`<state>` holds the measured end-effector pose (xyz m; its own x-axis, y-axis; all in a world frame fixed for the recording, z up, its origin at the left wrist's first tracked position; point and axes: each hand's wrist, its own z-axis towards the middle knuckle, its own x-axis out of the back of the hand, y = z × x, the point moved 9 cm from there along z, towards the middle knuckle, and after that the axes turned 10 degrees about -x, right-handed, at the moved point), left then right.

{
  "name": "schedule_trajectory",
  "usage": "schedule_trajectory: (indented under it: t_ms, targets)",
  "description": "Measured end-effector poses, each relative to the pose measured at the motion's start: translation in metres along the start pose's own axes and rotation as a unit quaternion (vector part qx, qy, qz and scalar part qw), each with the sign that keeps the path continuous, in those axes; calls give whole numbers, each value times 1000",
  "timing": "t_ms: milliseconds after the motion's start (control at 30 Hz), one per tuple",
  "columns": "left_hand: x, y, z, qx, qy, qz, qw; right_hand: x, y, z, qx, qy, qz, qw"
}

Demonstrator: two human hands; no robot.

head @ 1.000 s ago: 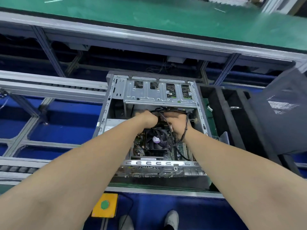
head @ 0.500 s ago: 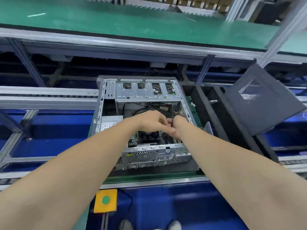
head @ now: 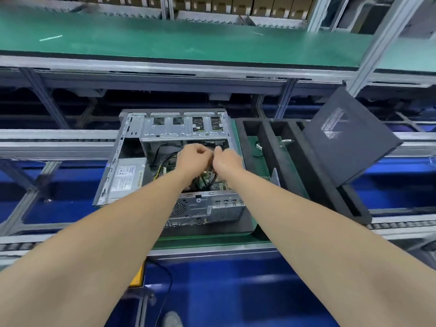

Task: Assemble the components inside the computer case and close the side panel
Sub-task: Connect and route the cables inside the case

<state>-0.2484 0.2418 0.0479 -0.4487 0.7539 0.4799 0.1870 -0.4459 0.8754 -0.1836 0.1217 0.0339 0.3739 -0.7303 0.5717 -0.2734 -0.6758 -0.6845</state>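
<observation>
- Cable work is the step in hand inside the computer case (head: pixel 212 212), which lies open side up on the green worktop (head: pixel 212 240) between the conveyor rails.
- The left hand (head: pixel 192 159) and right hand (head: pixel 227 160) meet over the board. Their fingers are curled and pinch the black cables (head: pixel 207 181); the pinch itself is partly hidden.
- To do this well, lay the bundle low and clear of the drive cage (head: pixel 184 127), seat any plug squarely, and avoid tugging the wires beside the power supply (head: pixel 127 177).
- Anything standing above the rim would likely stop the side panel (head: pixel 349 138) from closing. The panel is not yet on the case and leans in the black foam tray (head: pixel 266 147) just to the right.
- Beyond the case runs a green belt (head: pixel 188 41), with cartons (head: pixel 236 4) on shelves behind it and blue floor (head: pixel 224 291) below.
</observation>
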Motion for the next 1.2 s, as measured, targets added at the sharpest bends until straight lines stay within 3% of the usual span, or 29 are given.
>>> schedule_trajectory:
  t_ms: [167, 433, 733, 1033, 1200]
  targets:
    - [-42, 49, -2, -10, 44, -32, 998, 70, 6, -7, 86, 60, 83, 991]
    - [-164, 99, 21, -39, -28, 13, 999, 156, 80, 51, 27, 83, 114, 990]
    - [-277, 48, 116, -3, -108, 110, 988, 165, 118, 184, -6, 46, 77, 996]
    - [-323, -22, 213, 35, -137, 221, 965, 144, 100, 285, 8, 18, 25, 999]
    - [-347, -42, 236, 79, -140, 162, 974, 131, 97, 309, 10, 3, 26, 1000]
